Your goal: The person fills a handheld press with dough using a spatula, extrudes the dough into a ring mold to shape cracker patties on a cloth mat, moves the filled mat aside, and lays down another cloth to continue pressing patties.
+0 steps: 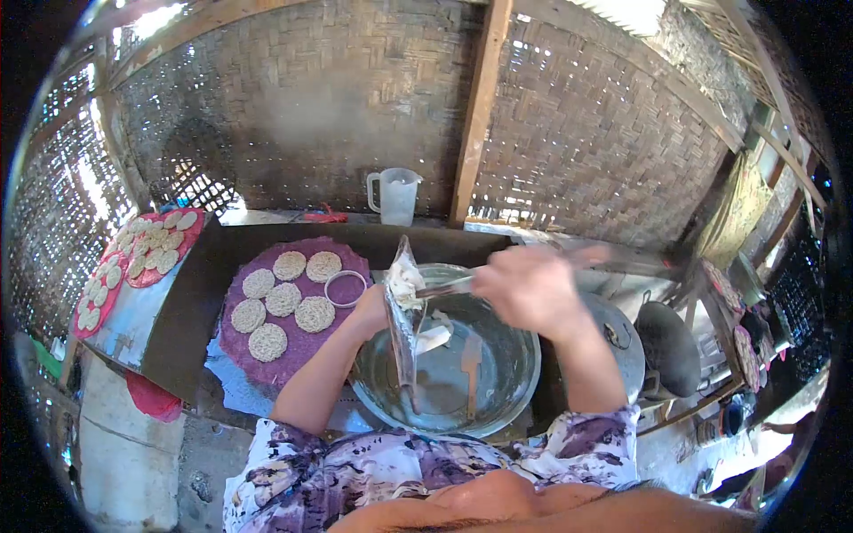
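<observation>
My left hand [371,311] grips the edge of a thin, tilted tray-like piece [402,342] that has white paste [405,282] on its upper part. My right hand [524,282], slightly blurred, is closed on the handle of a flat utensil [449,286] whose end touches the paste. Both are above a wide grey-green basin [524,377]. Inside the basin lie a brown spatula [471,364] and a white lump [433,338]. A white ring [345,289] lies by my left hand, on a purple cloth [306,355] with several round textured cakes [283,299].
A clear pitcher [398,197] stands behind the basin. More round cakes lie on pink cloths [111,266] at the far left. At the right are a round lid [613,333] and a dark wok [668,348]. Woven walls [302,115] rise behind.
</observation>
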{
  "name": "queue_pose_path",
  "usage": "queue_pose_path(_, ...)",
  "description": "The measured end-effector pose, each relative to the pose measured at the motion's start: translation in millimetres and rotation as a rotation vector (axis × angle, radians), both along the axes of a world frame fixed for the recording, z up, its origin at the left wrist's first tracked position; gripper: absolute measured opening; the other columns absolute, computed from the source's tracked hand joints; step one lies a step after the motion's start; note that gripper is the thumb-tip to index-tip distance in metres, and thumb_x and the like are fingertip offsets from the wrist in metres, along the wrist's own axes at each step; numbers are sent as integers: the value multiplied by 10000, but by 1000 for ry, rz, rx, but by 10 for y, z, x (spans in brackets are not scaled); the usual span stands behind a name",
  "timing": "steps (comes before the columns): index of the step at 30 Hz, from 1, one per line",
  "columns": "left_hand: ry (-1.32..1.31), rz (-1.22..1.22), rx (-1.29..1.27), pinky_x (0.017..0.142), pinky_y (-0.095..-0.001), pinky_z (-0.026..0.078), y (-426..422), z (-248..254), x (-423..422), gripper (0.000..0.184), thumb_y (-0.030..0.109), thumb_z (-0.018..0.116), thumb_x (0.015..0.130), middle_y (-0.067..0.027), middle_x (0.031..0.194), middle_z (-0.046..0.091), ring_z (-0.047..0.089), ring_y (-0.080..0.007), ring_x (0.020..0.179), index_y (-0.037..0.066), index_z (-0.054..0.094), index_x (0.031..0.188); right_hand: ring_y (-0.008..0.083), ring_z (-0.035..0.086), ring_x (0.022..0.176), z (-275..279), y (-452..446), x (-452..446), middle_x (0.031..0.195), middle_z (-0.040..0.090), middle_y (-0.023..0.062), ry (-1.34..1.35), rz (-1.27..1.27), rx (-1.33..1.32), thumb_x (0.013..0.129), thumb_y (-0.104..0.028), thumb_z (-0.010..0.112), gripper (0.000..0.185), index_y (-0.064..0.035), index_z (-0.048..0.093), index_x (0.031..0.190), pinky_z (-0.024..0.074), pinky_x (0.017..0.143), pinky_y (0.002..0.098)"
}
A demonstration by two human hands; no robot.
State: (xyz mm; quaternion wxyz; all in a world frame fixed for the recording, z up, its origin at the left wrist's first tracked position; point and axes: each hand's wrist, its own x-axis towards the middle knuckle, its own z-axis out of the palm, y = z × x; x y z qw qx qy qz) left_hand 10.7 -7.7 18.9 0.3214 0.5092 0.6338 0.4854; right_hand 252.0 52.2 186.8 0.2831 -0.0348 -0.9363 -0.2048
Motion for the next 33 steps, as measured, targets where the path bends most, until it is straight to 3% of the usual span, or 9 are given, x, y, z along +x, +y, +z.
queue_pose_path(2,-492,-28,81,760,-319,462,48,-106,-162,350,252,581,778,-176,981,618,612,-268,882,27,591,1047,217,562,574,143,46,240,618,548,49,261,-23,-117,627,-152,682,112,-112,615,708,452,525,335)
queue_pose_path(6,264,4,273,792,-332,460,186,-89,31,327,269,573,787,-150,992,625,605,-261,913,65,602,1041,97,540,596,-699,111,-150,705,609,31,657,32,-1098,726,-157,693,176,-47,636,852,430,552,241)
queue_pose_path(10,208,155,160,773,-300,470,163,137,214,299,226,635,766,-84,942,641,602,-174,867,44,619,1003,68,543,636,-1201,3,-311,725,620,37,583,-25,-1409,750,-200,690,220,-12,629,847,439,580,230)
queue_pose_path(13,138,175,120,734,-290,471,126,55,-29,237,148,596,801,-53,927,636,598,-146,828,59,614,1020,69,542,602,-1563,178,-19,655,611,30,579,-106,-1291,716,-231,727,271,1,635,821,440,549,233)
queue_pose_path(16,87,120,281,777,-373,472,279,-218,-132,413,354,622,728,-153,1000,616,590,-315,924,94,597,1048,90,567,584,-1482,205,-23,638,616,39,713,-196,-1209,684,-226,748,270,-9,639,803,453,535,245)
queue_pose_path(21,342,97,222,805,-362,463,204,84,201,384,288,635,721,-151,1006,614,591,-308,929,90,594,1047,212,606,548,-1412,154,-280,644,623,89,802,-170,-640,647,-152,746,169,-65,629,732,472,505,296)
queue_pose_path(24,-264,-44,244,795,-348,462,345,-171,64,384,286,642,726,-126,988,627,606,-271,905,79,596,1046,209,604,544,-1417,73,-242,635,617,77,721,-146,-535,647,-146,748,173,-64,617,724,475,507,301)
queue_pose_path(25,-60,-22,271,773,-329,465,329,-180,28,356,258,640,735,-102,967,636,613,-232,887,63,605,1030,203,602,544,-1461,86,-234,628,609,72,720,-90,-484,641,-141,753,184,-61,606,718,479,513,299)
queue_pose_path(33,-244,-62,237,762,-297,483,472,-434,-213,255,121,509,844,-61,991,601,577,-147,868,31,555,1078,43,526,624,-1505,78,-125,670,616,5,677,36,-1437,690,-154,747,213,-3,645,799,426,551,201)
